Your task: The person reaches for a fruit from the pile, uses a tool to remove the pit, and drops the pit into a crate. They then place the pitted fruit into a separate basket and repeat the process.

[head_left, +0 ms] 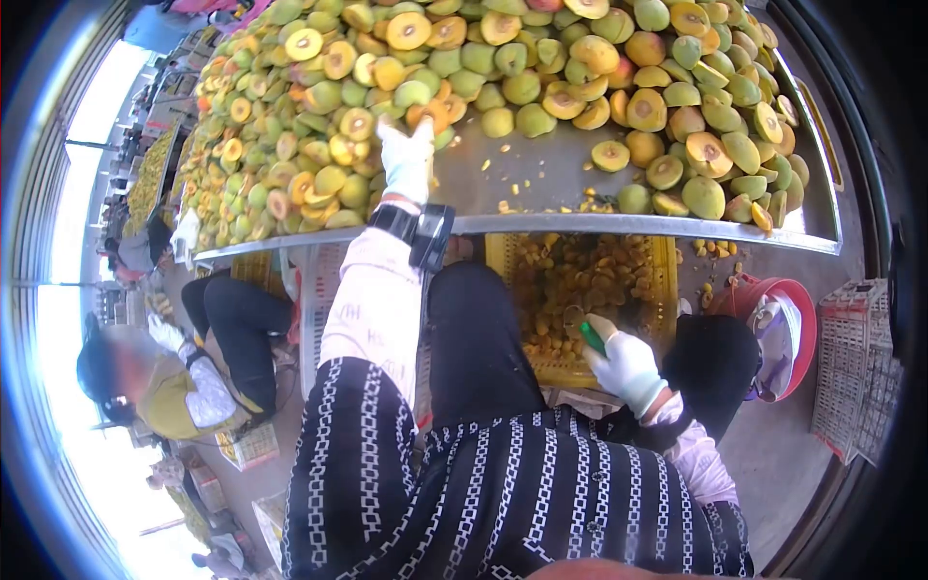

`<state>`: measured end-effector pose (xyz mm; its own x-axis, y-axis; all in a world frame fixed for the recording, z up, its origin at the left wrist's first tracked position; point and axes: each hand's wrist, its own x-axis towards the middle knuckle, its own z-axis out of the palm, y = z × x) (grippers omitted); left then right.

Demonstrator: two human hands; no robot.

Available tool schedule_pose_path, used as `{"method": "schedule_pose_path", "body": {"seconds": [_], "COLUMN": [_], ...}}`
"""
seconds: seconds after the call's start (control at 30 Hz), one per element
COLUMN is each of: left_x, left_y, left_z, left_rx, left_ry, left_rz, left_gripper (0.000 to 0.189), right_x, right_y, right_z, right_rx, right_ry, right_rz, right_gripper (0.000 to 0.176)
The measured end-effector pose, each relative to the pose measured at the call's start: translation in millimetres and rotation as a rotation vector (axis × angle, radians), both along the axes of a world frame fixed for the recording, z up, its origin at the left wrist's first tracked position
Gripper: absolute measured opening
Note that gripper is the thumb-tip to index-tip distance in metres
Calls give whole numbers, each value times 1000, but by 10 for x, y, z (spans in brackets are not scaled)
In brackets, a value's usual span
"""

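Gloved in white, my left hand [407,162] reaches over the metal tray table [527,179], its fingers apart at the edge of the heap of halved green and orange fruit [338,97]. An orange half [432,113] lies at its fingertips. My right hand [624,369], in a white glove too, is closed round a green-handled tool [592,337]; the tool's tip is too small to make out clearly. Below that tray's edge, between my knees, stands a yellow crate [665,290] with small orange-brown pieces in it.
A red bucket [805,333] with a cloth or bag inside stands beside my right knee, near stacked pale crates [853,367]. On the left sits a co-worker [179,391] with gloved hands. Small fruit pieces lie on the floor past the yellow crate.
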<state>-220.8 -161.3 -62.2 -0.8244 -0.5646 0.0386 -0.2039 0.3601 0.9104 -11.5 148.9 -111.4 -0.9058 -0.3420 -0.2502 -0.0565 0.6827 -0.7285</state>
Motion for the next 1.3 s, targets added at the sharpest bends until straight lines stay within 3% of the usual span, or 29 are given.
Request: {"method": "schedule_pose_path", "body": {"seconds": [0.07,0.1,0.2,0.33,0.4,0.43,0.53,0.57,0.67,0.7,0.73,0.83,0.87,0.93,0.97,1.03,1.07,1.17,1.2,1.27,1.3], "left_x": [-312,-396,-247,-262,-162,-4,313,438,922,1135,1261,1703,1814,2014,2088,2210,2270,2408,2414,2429,2503], "left_y": [83,116,370,-34,-154,-28,23,30,175,371,404,731,801,975,999,1009,1029,1082,1068,1047,1057], "left_z": [-271,-351,-106,-439,-412,-270,-27,6,127,236,207,298,268,342,322,282,275,324,297,294,313], "left_rx": [-287,-211,-158,-309,339,474,1116,1270,1576,1539,1679,1520,1567,1823,1835,1831,1843,1512,1521,1629,1511], "left_ry": [51,65,106,266,40,137,184,195,235,258,257,225,308,251,240,271,252,170,157,-14,-105], "left_rz": [225,283,261,209,51,77,-58,-84,-479,-385,-561,-376,-491,-255,-257,-534,-538,-861,-864,-1144,-1046], "left_gripper": [87,93,95,85,61,38,21,22,30,39,43,49,48,47,47,46,46,47,47,55,64], "right_x": [-62,-72,-89,-58,-13,14,94,148,224,246,264,370,403,490,540,641,674,709,728,738,730], "right_y": [-4,-14,-11,-35,-24,-11,17,38,85,93,105,160,159,216,252,307,298,366,351,303,294], "right_z": [46,43,22,3,-6,-38,-2,-69,-123,-39,15,-67,-150,3,148,439,504,707,797,909,943], "right_rx": [-5,-1,-31,-30,-11,2,19,-30,-134,-140,-105,-342,-448,-452,-441,-726,-799,-874,-870,-986,-1009], "right_ry": [-26,-38,-14,-33,-43,-41,-57,18,63,37,-29,-78,77,7,5,-235,-133,-83,-85,-33,-71], "right_rz": [4,-11,6,45,66,81,104,102,83,68,54,-79,-80,-136,-147,-239,-277,-327,-341,-294,-261], "right_gripper": [37,37,37,39,40,41,40,41,43,42,44,54,56,55,55,53,51,52,52,52,53]}}
